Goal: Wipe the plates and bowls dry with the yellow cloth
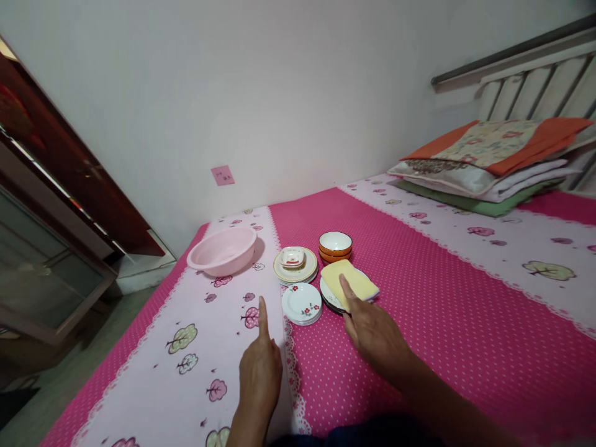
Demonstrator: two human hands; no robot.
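My left hand [261, 366] hovers over the white strip of the bedspread, its index finger stretched out, the other fingers curled, nothing in it. My right hand [379, 332] reaches to a folded yellow cloth [356, 282], with the index finger extended over it; whether it touches the cloth I cannot tell. Beneath the cloth lie stacked plates [328, 292], partly hidden. Left of them is a stack of white plates with red flowers [300, 301]. Behind stand cream-rimmed plates [279, 271] bearing small square dishes [292, 256], and a stack of orange bowls [335, 245], white inside.
A pink basin [223, 251] rests on the left of the pink and white bedspread [419, 279]. Folded bedding [493, 158] is piled at the right by the headboard [535, 84]. A wall [288, 105] rises behind the bed, with a wooden door [60, 136] to the left.
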